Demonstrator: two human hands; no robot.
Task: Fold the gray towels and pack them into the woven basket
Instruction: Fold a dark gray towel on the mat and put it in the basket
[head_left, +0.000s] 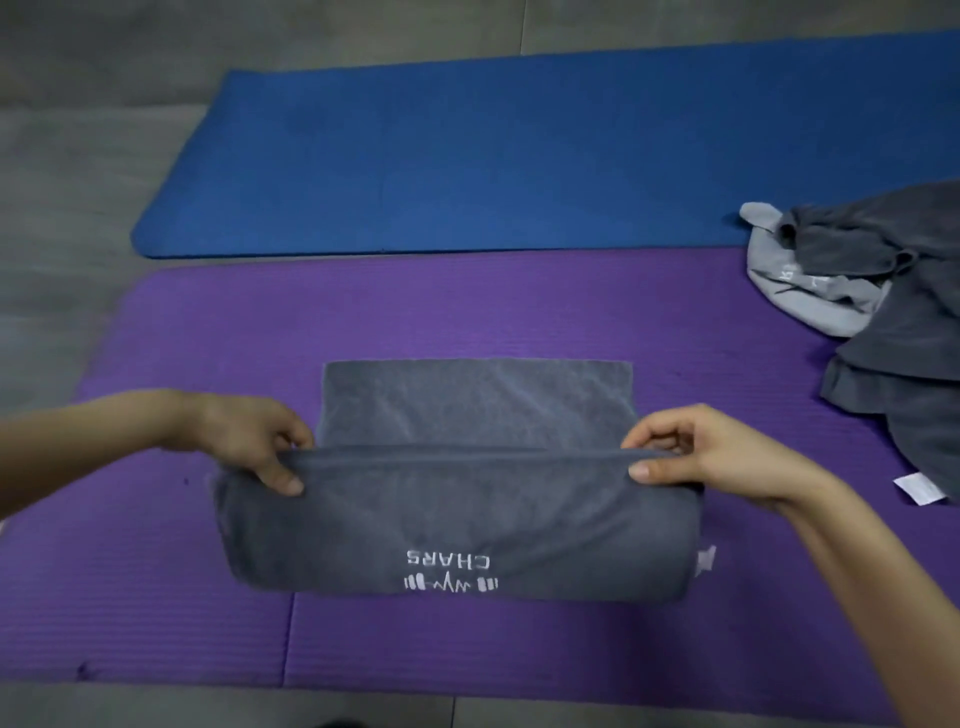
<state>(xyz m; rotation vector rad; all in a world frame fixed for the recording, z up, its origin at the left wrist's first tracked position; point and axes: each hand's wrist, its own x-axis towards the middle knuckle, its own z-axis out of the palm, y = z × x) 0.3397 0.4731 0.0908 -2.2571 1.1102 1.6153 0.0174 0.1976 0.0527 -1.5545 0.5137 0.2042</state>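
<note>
A gray towel (457, 525) with white "CHARS" lettering lies on the purple mat (171, 571), its near part folded up over itself. My left hand (249, 441) pinches the left corner of the raised folded edge. My right hand (696, 452) pinches the right corner of the same edge. The edge is stretched taut between both hands, above the flat far part of the towel. No woven basket is in view.
A heap of dark and light gray towels (883, 291) lies at the right, over both mats. A blue mat (467, 156) lies beyond the purple one. Gray floor surrounds the mats.
</note>
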